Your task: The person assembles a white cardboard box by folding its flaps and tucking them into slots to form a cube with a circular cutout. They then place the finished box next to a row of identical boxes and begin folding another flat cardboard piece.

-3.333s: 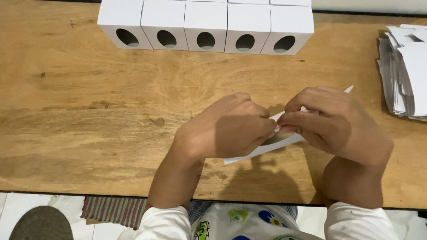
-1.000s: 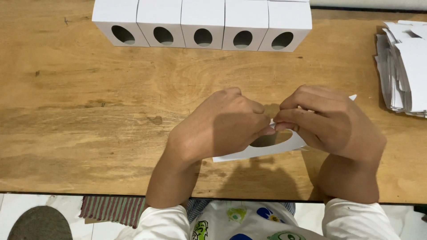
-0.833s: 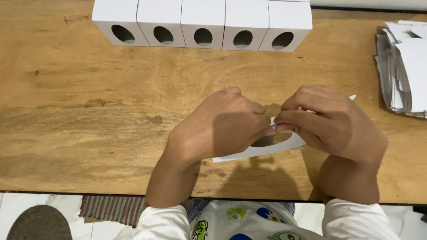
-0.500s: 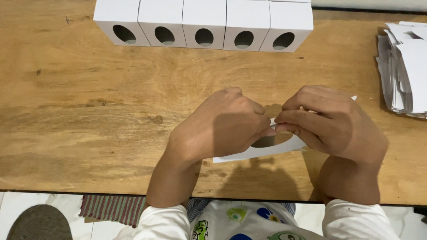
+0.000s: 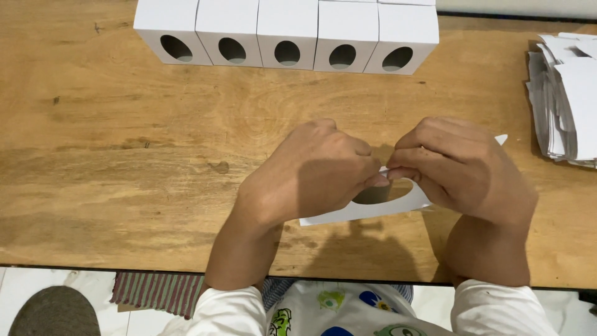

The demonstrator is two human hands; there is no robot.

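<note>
Both hands, left hand & right hand, are pinching a flat white card blank w/ oval cutout, holding it just above the desk near edge, fingertips meeting at its top edge as if for folding.

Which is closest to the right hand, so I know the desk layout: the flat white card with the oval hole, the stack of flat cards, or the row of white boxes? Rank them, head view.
1. Flat white card: held in the right hand, shared with the left hand.
2. Stack of flat cards: to its right, at the table edge.
3. Row of white boxes: at the table's far side.
</note>
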